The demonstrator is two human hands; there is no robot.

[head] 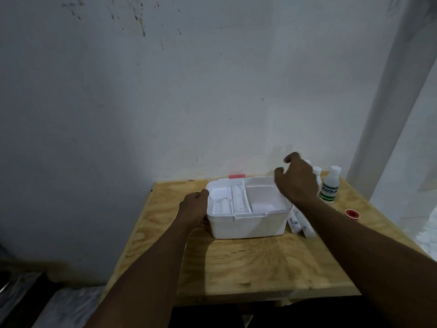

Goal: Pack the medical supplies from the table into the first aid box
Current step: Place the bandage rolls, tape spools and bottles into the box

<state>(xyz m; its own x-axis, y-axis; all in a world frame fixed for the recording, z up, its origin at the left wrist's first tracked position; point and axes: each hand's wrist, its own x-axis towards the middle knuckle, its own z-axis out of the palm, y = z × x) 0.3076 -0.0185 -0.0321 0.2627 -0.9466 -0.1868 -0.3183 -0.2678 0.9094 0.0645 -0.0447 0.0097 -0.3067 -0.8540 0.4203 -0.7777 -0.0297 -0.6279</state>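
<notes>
An open white first aid box (248,224) stands on the wooden table (260,263), with a divided tray on top. A syringe (238,196) lies in its middle slot and a small white item (224,202) in the left slot. My left hand (194,205) grips the box's left side. My right hand (296,179) hovers over the box's back right corner, fingers spread, holding nothing. Right of the box lie packaged syringes (301,223). White bottles (330,184) stand behind my right hand, partly hidden. A red tape roll (352,213) lies further right.
A red clasp (236,176) of the lid shows behind the box, against the white wall. The table's left edge drops to a dark floor area. A pale curtain or post rises at the right.
</notes>
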